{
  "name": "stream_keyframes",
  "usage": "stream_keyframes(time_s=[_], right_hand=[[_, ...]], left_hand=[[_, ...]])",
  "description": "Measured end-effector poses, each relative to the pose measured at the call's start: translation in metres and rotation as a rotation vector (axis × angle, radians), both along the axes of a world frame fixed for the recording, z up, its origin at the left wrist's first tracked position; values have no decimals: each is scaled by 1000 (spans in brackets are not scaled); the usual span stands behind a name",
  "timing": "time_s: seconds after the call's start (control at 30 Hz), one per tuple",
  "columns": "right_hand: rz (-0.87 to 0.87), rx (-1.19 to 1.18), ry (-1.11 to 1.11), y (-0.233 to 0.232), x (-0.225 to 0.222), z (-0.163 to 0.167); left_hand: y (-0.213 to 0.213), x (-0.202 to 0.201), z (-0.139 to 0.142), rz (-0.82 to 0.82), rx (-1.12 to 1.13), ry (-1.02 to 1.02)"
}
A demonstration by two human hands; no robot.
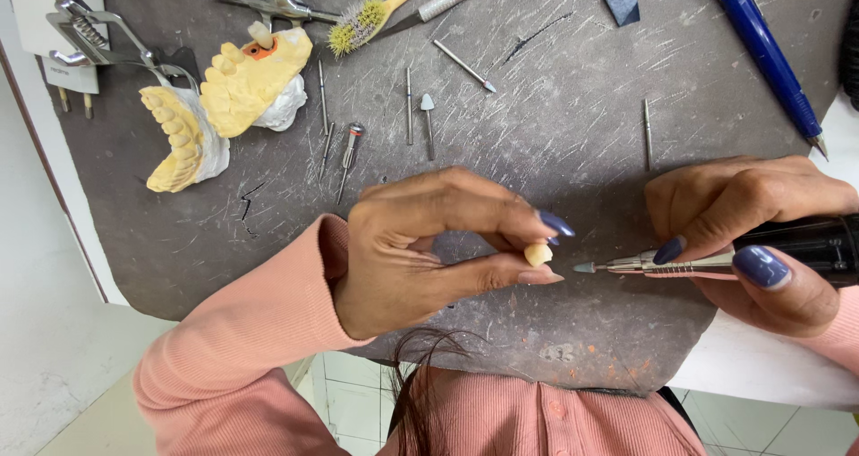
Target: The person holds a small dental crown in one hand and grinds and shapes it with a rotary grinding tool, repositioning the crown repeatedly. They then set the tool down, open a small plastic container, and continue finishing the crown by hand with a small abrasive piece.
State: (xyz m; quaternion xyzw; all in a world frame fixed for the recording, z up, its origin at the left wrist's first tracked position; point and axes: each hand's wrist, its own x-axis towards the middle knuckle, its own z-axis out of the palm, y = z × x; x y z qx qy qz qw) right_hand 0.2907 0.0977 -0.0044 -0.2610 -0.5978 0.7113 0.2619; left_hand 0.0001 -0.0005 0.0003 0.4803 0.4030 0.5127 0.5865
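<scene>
Pinching the small cream tooth crown (538, 254) between thumb and fingertips of my left hand (420, 250), I grip the rotary handpiece (716, 257) in my right hand (756, 232), its long axis level and its tip just right of the crown above the counter (555, 134).

cream tooth crown (538, 254), yellow dental casts (234, 87) (white-based), scratched grey mat (573, 125)

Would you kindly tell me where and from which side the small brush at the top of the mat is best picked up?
Grip the brush by its pale wooden handle, coming from above on its upper right end. The handle lies flat and bare there, while the bristled head points lower left, close to the metal pliers and the yellow dental cast.
</scene>
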Motion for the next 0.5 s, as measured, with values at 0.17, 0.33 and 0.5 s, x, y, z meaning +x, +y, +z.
stream_keyframes(time_s=[0.17, 0.33, 0.5], right_hand=[[3, -10, 8, -1, 1, 0], [-12, 9, 28, -1, 4, -4], [-20, 22, 36, -4, 14, -11]], left_hand=[[-2, 6, -6, 35, -46, -104], [-3, 8, -8, 54, -7, -74], [-2, 9, -9, 51, -13, -108]])
